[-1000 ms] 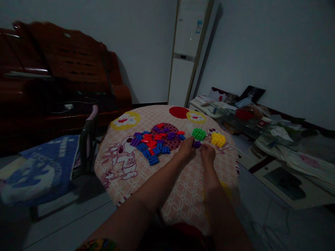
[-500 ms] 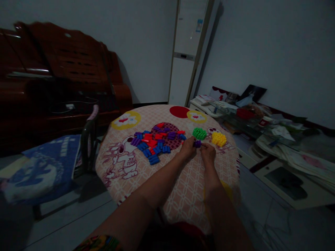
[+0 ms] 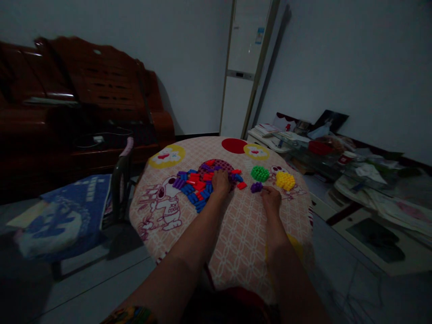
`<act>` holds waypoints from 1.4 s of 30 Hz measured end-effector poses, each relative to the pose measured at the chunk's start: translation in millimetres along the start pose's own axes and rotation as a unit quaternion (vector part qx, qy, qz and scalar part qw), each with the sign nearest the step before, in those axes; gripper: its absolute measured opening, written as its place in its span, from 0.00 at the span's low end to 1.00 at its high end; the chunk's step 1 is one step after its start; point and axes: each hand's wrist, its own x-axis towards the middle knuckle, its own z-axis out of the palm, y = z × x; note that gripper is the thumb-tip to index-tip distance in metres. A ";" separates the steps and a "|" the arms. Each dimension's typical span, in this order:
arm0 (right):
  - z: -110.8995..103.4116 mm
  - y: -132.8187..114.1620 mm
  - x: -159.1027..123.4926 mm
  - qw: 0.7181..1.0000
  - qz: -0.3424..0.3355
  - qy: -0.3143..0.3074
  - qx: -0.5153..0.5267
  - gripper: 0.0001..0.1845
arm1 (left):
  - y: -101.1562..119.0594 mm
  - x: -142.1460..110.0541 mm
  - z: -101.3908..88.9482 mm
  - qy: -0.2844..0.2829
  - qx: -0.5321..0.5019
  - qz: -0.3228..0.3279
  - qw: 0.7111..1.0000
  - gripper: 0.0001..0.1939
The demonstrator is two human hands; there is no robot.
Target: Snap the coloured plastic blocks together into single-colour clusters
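Just right of the frame's centre, the purple cluster (image 3: 256, 187) sits low over the tablecloth (image 3: 236, 229), at the fingertips of the right hand (image 3: 271, 197). Those fingers are drawn together and appear to pinch its right edge, perhaps to steady it while leaving its left side free. Just above it lies the green cluster (image 3: 259, 173), and to the right, beyond the right hand, the yellow cluster (image 3: 285, 181); each is a single colour, set apart from the mixed pieces, which presumably keeps the colours from mingling.

Left of centre, the left hand (image 3: 221, 182) reaches down into the pile (image 3: 195, 185) of red, blue and purple blocks. Its fingertips are hidden, so I cannot tell whether they are closed on a block. The pile lies loose on the cloth, with no tray or box around it. A red block (image 3: 241, 185) rests between that hand and the purple cluster, touching neither.

Farther out, at the right of the frame, a cup (image 3: 346, 157) stands on the cluttered cabinet; its contents cannot be seen. At the left, a blue cloth (image 3: 76, 216) covers a chair seat, likely as a cushion or cover. A wooden bench (image 3: 97, 81) fills the upper left.
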 end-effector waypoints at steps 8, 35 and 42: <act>-2.1 -2.4 -1.7 1.000 -0.003 -0.012 0.008 0.21 | 3.6 -6.7 -23.4 -0.070 0.203 -0.046 0.976 0.17; -10.5 -9.6 -3.0 0.980 0.074 0.061 0.175 0.21 | 58.2 -55.2 39.8 -0.084 -0.073 0.159 0.981 0.13; -14.1 -15.9 -5.0 0.964 0.103 0.022 0.244 0.14 | 50.2 -53.3 35.1 -0.103 -0.059 0.086 0.989 0.41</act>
